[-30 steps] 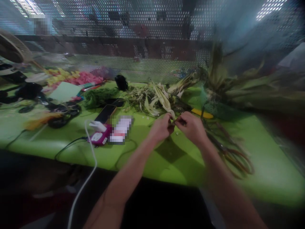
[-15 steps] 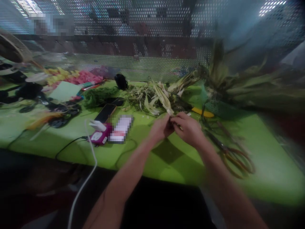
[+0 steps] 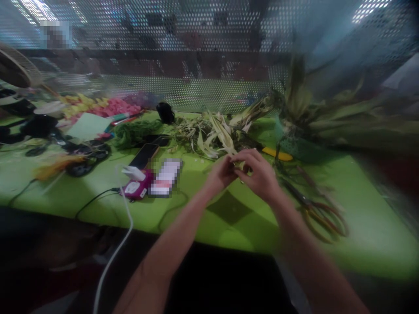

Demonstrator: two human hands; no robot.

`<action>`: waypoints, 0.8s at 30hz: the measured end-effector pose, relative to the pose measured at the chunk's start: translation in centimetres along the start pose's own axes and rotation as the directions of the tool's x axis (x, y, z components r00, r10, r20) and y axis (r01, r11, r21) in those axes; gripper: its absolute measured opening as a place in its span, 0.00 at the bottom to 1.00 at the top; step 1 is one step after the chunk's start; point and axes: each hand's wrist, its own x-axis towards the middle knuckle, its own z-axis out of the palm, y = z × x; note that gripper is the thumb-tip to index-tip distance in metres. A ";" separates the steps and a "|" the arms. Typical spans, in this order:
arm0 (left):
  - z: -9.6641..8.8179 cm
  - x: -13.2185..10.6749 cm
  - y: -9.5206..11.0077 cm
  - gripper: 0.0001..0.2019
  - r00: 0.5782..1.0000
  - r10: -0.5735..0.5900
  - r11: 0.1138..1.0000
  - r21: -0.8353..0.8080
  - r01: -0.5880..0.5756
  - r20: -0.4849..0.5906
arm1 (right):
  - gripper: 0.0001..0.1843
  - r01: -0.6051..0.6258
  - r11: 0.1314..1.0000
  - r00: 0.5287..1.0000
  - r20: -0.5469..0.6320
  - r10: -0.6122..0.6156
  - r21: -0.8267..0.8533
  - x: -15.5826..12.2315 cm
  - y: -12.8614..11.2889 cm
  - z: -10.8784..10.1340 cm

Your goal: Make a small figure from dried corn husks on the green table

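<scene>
My left hand (image 3: 220, 175) and my right hand (image 3: 258, 174) meet over the green table (image 3: 229, 218), fingers pinched together on a pale dried corn husk strip (image 3: 229, 146). The strip runs up and back from my fingertips into a heap of husks (image 3: 212, 131). My right hand's fingers curl over the strip's near end, partly covering it. Both forearms reach in from the bottom of the view.
Large scissors (image 3: 322, 216) lie right of my right hand, with a yellow-handled tool (image 3: 278, 154) behind. A phone (image 3: 144, 155), a pink device (image 3: 137, 188) with a white cable, black cords and coloured paper pieces (image 3: 104, 107) sit to the left. Long green leaves (image 3: 343, 122) pile at the right.
My hands stayed together on the husk strip. My right hand's fingers have shifted upward and curled over the strip's end.
</scene>
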 end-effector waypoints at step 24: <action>-1.1 0.9 0.7 0.11 0.919 -0.229 0.887 -0.457 0.062 -0.321 | 0.06 -0.164 0.984 0.986 -0.025 0.165 0.064 -0.4 0.0 2.4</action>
